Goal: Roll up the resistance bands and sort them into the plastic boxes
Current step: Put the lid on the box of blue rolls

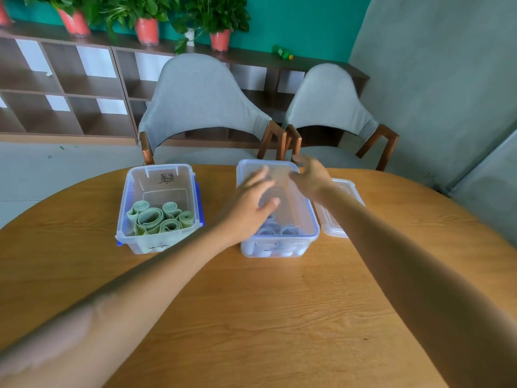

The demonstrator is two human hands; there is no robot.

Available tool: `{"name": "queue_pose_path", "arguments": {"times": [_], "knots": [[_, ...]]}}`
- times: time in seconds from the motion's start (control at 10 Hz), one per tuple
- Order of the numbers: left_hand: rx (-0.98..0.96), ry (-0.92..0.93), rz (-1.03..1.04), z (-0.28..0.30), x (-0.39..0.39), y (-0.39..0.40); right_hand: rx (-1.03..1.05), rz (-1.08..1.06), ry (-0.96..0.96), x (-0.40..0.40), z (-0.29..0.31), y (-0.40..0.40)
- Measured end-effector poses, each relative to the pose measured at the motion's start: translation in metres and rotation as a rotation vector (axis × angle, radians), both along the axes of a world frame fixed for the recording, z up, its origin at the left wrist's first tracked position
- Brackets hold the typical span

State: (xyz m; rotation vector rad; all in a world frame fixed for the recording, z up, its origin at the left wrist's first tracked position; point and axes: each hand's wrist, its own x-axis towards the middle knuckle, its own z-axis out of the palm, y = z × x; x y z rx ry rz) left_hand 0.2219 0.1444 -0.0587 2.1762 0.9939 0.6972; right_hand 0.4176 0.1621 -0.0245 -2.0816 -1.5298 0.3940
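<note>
Both hands are up over the right box [279,242] and neither grip has anything in it. The left hand [249,204] is spread flat with fingers loose above the box opening, and the right hand [310,175] is open too, out at the far rim. It's a bit motion-blurred so I can't say whether either one is actually touching plastic.

The bands look sorted already: green rolls [161,218] sit in the left box [159,242], and pale bluish rolls [275,229] are down at the near end of the right box.

What I'd worry about from here: those rolls aren't secured by anything, so a hand dipping in could nudge one and let it spring open. The green ones already look loose. The boxes are light plastic, so a bump on the rim could slide one across the surface [265,317]. The lid [335,217] lies just to the right of that box and could get knocked by the right forearm.

The surface is a rounded wooden one. Beyond it are two grey chairs [201,99], a low brown shelf unit [70,88] with potted plants [147,26] on top, and a teal wall.
</note>
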Motion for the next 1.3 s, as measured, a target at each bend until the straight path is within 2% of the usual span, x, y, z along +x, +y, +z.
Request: {"name": "queue_pose_path", "arguments": {"times": [0.1,0.3,0.5,0.7,0.8,0.9,1.0,1.1,1.2,1.3], "knots": [[0.037,0.149,-0.224,0.005,-0.001,-0.020,-0.080,0.141,-0.079,-0.014,0.002,0.033],[0.265,0.247,-0.247,0.000,-0.003,-0.023,-0.173,0.196,-0.154,-0.034,-0.002,0.060],[0.458,0.364,-0.247,-0.011,0.000,-0.023,-0.252,0.102,-0.224,-0.041,0.001,0.071],[0.648,0.474,-0.187,-0.025,0.005,-0.030,-0.262,0.086,-0.156,-0.048,0.013,0.062],[0.623,0.442,-0.187,-0.026,0.004,-0.028,-0.197,0.090,-0.062,-0.026,0.014,0.054],[0.595,0.421,-0.194,-0.026,0.002,-0.027,-0.042,-0.107,-0.034,0.021,-0.004,0.034],[0.540,0.394,-0.215,-0.027,0.001,-0.027,-0.180,-0.299,-0.182,0.065,-0.032,-0.003],[0.515,0.370,-0.210,-0.027,0.000,-0.027,-0.457,-0.374,-0.237,0.090,-0.054,-0.027],[0.493,0.357,-0.202,-0.027,0.001,-0.027,-0.569,-0.392,-0.143,0.094,-0.071,-0.037],[0.449,0.323,-0.194,-0.025,0.001,-0.028,-0.505,-0.446,-0.155,0.085,-0.078,-0.041]]}}
